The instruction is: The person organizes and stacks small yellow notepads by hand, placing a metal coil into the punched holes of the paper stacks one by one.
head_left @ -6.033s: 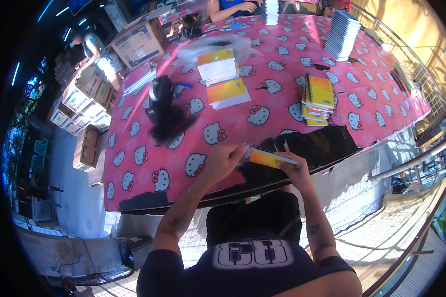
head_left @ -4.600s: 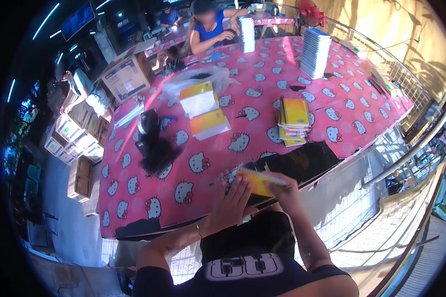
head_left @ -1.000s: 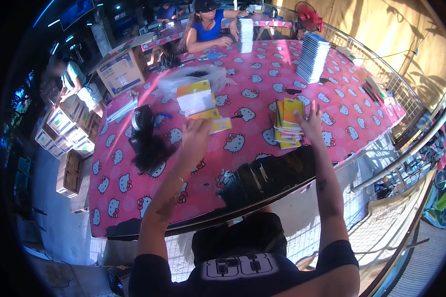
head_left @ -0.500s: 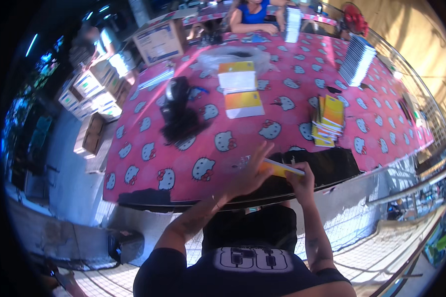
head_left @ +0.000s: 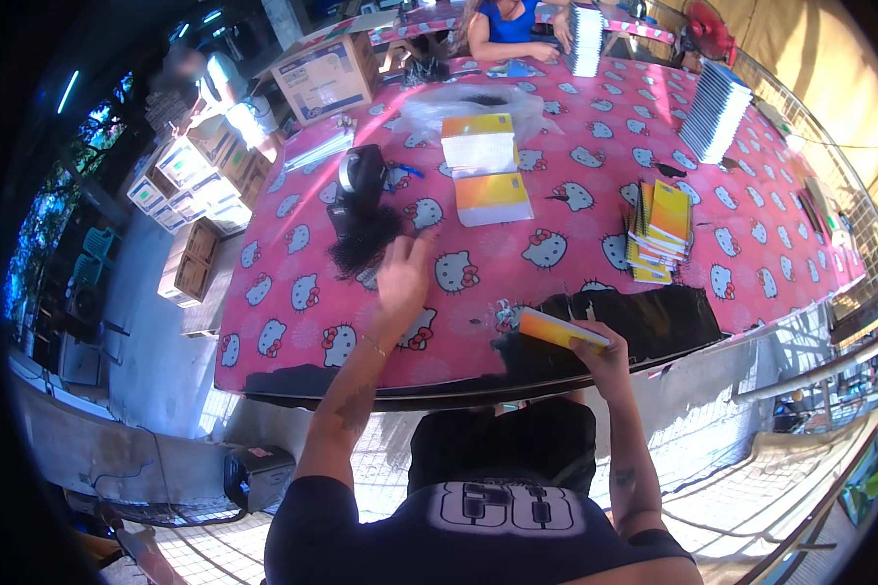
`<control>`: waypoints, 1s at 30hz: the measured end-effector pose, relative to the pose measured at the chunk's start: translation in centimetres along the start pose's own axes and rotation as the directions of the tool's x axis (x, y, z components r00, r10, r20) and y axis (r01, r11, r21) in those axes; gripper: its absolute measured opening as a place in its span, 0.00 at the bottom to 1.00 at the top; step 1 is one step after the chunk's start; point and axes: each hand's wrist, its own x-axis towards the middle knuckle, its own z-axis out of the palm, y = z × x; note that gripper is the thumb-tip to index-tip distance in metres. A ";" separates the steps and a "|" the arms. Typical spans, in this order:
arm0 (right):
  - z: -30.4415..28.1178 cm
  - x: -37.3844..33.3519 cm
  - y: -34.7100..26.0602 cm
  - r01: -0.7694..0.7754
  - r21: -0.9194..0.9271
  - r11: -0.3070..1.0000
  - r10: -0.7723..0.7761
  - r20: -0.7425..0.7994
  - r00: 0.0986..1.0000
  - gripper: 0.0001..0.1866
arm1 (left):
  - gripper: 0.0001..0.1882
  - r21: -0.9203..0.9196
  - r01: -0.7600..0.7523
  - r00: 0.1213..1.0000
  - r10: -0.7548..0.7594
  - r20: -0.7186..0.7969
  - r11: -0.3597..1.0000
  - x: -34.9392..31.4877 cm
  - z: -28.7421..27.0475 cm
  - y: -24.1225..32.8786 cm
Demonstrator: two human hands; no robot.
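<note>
My right hand [head_left: 605,356] grips a small yellow-orange notepad [head_left: 554,329] by its right end, above the black patch at the table's near edge. My left hand [head_left: 403,283] is empty, its fingers stretched out and apart, just right of a pile of black wire binding coils [head_left: 366,239]. Whether the fingertips touch the coils I cannot tell. Behind the pile stands a black device [head_left: 363,175]. To the right lies a stack of yellow spiral notepads [head_left: 661,229]. Stacks of yellow-covered pads with white pages [head_left: 480,151] sit in the middle.
A pink cat-print cloth covers the table [head_left: 498,263]. A tall stack of spiral-bound books [head_left: 715,115] stands at the right, another [head_left: 585,44] at the back. A person in blue [head_left: 505,31] sits across. A carton [head_left: 327,78] stands back left; more boxes [head_left: 200,171] lie beyond.
My left hand has left the notepad and moved left to beside the black coils. My right hand keeps hold of the notepad. The view has shifted slightly.
</note>
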 end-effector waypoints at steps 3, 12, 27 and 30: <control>0.5 0.1 -0.8 -0.025 0.003 1.000 0.025 0.003 1.000 0.14 | 0.12 -0.382 -0.062 0.990 0.106 0.095 0.922 -2.2 -1.9 4.9; 0.6 0.1 -0.5 0.016 0.004 1.000 -0.016 0.015 1.000 0.12 | 0.09 -0.640 0.098 0.957 0.104 0.270 0.762 -4.2 -2.0 9.6; 0.2 0.0 -0.3 0.018 0.004 1.000 -0.018 0.049 0.999 0.13 | 0.12 -0.665 0.043 0.905 0.253 0.343 0.746 -1.3 -1.4 8.6; 0.4 0.0 -0.6 0.011 0.006 1.000 -0.011 0.047 0.999 0.12 | 0.13 -0.620 -0.224 0.873 0.438 0.215 0.752 -0.3 -1.7 8.7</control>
